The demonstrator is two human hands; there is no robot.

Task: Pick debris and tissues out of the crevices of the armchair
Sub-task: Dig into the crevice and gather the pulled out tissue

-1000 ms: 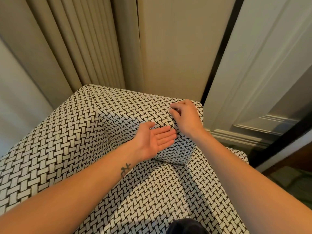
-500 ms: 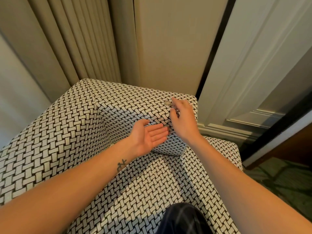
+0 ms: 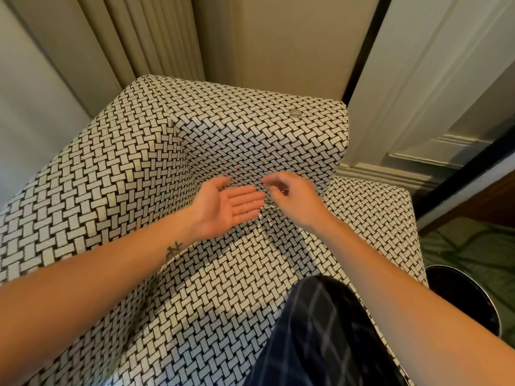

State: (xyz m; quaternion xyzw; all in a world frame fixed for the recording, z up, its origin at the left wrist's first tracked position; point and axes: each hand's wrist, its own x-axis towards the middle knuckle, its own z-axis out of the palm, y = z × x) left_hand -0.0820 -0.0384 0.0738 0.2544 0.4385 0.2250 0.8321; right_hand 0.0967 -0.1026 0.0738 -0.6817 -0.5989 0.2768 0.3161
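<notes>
Head view, looking down on the armchair [image 3: 117,174], upholstered in a black-and-white basket-weave fabric. Both bare forearms reach in over the seat toward the corner where the right armrest meets the cushion.

Left hand [image 3: 225,207]: palm up, flat, fingers [image 3: 245,200] extended and close together, thumb raised. Nothing visible resting on the palm. It hovers just above the seam at the foot of the armrest.

Right hand [image 3: 292,199]: just beside the left fingertips, knuckles up, fingers curled inward with thumb and forefinger drawn toward each other as in a pinch. Whether anything is held between them cannot be told; the area is small and blurred.

Small round pale object [image 3: 295,112] lies on top of the right armrest near its far outer corner, well apart from both hands. What it is cannot be told.

Dark checked trouser knee [image 3: 320,330] rests on the seat front. Dark round bin [image 3: 468,299] stands on the floor just beside the chair, right. Curtain [image 3: 145,37] behind.
</notes>
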